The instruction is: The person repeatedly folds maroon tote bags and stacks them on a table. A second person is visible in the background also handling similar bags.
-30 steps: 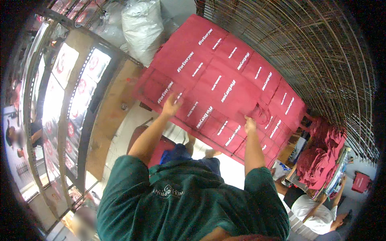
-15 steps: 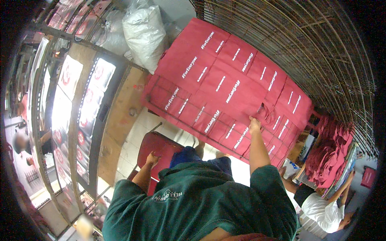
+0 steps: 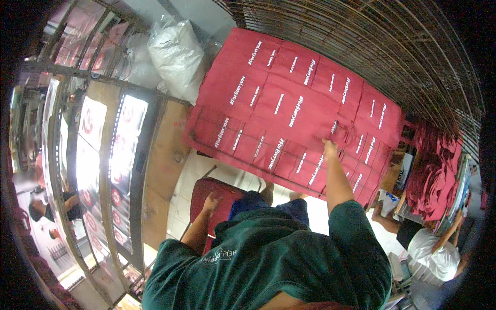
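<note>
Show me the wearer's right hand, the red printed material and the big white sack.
Right hand (image 3: 330, 148): head view, middle of the hand.
Red printed material (image 3: 269, 124): head view, bare red area near its middle.
White sack (image 3: 177, 56): head view, middle of its side.

Right hand (image 3: 329, 148) on the red printed cloth (image 3: 315, 98): fingertips blurred, can't tell pinch from plain contact. Left hand (image 3: 211, 203), below-left of cloth, over chair (image 3: 219, 187): can't tell if they touch. Small print (image 3: 293, 64) on cloth: too tiny to read. White sack (image 3: 178, 57) left of cloth: contents hidden. Wire rack (image 3: 372, 36) above cloth: cut by top edge. 1 co-worker (image 3: 433, 253), right-below cloth: head fades into dark rim.
</note>
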The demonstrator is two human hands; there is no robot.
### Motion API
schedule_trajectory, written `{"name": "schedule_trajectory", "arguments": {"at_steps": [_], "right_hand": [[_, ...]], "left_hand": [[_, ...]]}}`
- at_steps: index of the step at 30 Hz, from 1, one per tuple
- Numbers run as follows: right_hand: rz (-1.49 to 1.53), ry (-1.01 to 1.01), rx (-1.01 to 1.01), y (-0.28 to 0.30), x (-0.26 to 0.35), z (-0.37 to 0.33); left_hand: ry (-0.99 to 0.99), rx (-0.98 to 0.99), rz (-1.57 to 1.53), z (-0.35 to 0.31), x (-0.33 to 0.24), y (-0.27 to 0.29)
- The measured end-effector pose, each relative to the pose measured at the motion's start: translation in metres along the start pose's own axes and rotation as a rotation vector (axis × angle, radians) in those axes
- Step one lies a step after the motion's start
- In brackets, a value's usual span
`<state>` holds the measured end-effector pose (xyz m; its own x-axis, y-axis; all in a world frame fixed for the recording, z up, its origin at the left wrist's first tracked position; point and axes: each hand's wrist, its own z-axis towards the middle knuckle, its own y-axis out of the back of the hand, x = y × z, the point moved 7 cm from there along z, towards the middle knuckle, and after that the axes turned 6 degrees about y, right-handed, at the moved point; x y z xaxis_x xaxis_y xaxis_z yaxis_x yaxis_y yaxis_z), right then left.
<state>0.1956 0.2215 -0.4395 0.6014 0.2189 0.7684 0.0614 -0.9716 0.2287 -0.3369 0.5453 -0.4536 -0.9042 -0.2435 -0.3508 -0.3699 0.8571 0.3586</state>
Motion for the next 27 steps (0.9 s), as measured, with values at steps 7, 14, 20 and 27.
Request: {"name": "schedule_trajectory", "arguments": {"at_steps": [7, 14, 20, 27], "right_hand": [[0.414, -0.226, -0.057, 0.004, -0.026, 0.003], [0.398, -0.206, -0.176, 0.000, -0.029, -0.006], [-0.130, 0.079, -0.253, 0.017, -0.037, -0.016], [-0.439, 0.161, -0.205, 0.108, -0.034, -0.084]], "left_hand": [[0.109, 0.020, -0.368, -0.027, 0.002, 0.005], [0.087, 0.084, -0.243, -0.026, -0.002, 0.002], [0.101, 0.120, -0.233, -0.040, -0.025, 0.006], [0.111, 0.165, -0.050, -0.015, -0.057, -0.021]]}}
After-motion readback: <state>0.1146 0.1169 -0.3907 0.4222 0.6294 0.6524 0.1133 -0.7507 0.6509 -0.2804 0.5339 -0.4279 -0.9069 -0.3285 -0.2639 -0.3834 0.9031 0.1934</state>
